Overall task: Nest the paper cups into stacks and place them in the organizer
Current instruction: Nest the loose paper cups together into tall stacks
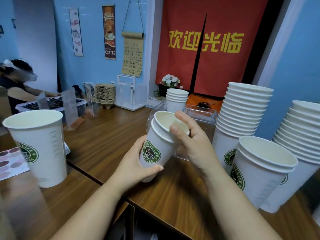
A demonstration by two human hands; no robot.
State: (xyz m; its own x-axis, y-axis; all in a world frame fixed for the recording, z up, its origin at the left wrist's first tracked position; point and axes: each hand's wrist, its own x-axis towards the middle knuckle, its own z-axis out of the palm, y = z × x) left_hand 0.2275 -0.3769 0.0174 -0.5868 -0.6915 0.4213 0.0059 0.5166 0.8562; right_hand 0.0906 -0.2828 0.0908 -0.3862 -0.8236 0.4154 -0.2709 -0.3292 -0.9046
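A single wide-angle view from the person's head looks forward and down, close above the left hand (133,163) and right hand (195,144) at mid-frame, then out across the wooden table (112,135) to the blue wall (97,66) and red curtain (225,66) behind; straight lines bow at the edges.
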